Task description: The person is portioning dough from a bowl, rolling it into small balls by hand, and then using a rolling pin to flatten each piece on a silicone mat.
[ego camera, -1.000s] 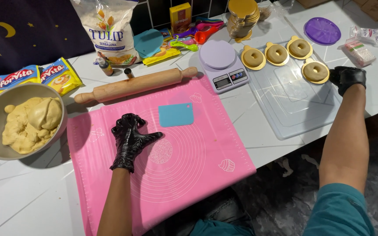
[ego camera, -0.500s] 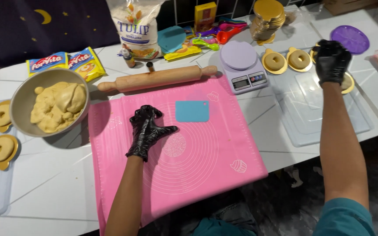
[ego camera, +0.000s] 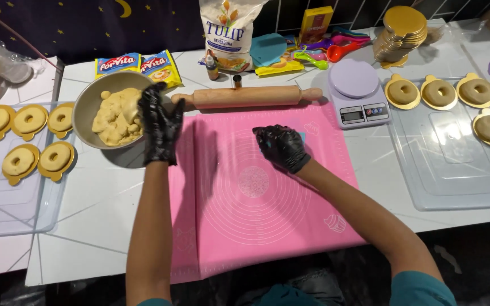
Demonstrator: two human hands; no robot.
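— Where do the hands sit now, taking the pink silicone mat (ego camera: 256,192) as the landmark?

— The left hand (ego camera: 160,124) has left the mat. Half a second ago it lay flat on the pink surface; now it stands up at the mat's left edge, black glove spread, fingers (ego camera: 150,99) wide open and holding nothing, right against the rim of the metal bowl (ego camera: 86,105) with the lump of pale dough (ego camera: 117,116) in it.

— And the right?

— It has come back from the far right, where it was over the ring-shaped pastries (ego camera: 439,90) on the clear tray (ego camera: 455,175). Now the right hand (ego camera: 282,146) rests on the upper middle of the mat, fingers curled downward over the light blue scraper (ego camera: 303,136) (only a corner of it shows). Whether it grips the scraper or merely covers it, I cannot tell.

— So what does the shift mean?

— My reading is that one ring has been set down and the work turns again to the dough: the bowl, just left of the mat, is what the open hand reaches for. The mat itself lies bare of dough.

— Anything else close by?

— The wooden rolling pin (ego camera: 248,96) lies along the mat's top edge, untouched, and the small kitchen scale (ego camera: 357,96) stands at the mat's upper right corner. More rings sit on a second tray (ego camera: 7,209) well left of the mat, beyond the bowl.
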